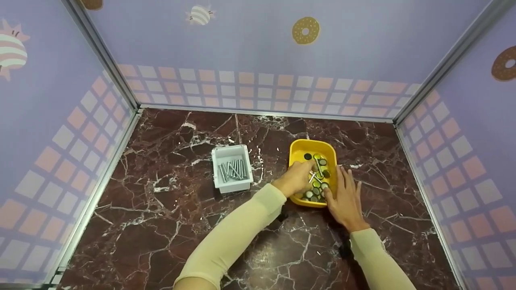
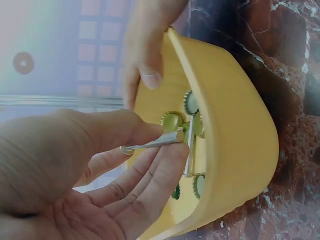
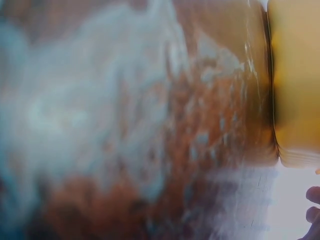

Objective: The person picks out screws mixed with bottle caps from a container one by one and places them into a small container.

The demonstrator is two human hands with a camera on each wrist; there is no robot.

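The round-cornered yellow bin (image 1: 297, 153) stands upright on the counter (image 1: 141, 233), containing scattered green and grey crimp-edged bottle caps (image 1: 323, 162) and a slender silver rod (image 2: 190, 150) lying among them, with a short metal piece (image 2: 167, 139) pinched in the left grip (image 2: 95, 165) above these contents

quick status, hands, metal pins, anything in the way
Left hand pinching a metal pin over the yellow box. Right hand against its side. Another pin inside the box. Bottle caps around it, possibly in the way.
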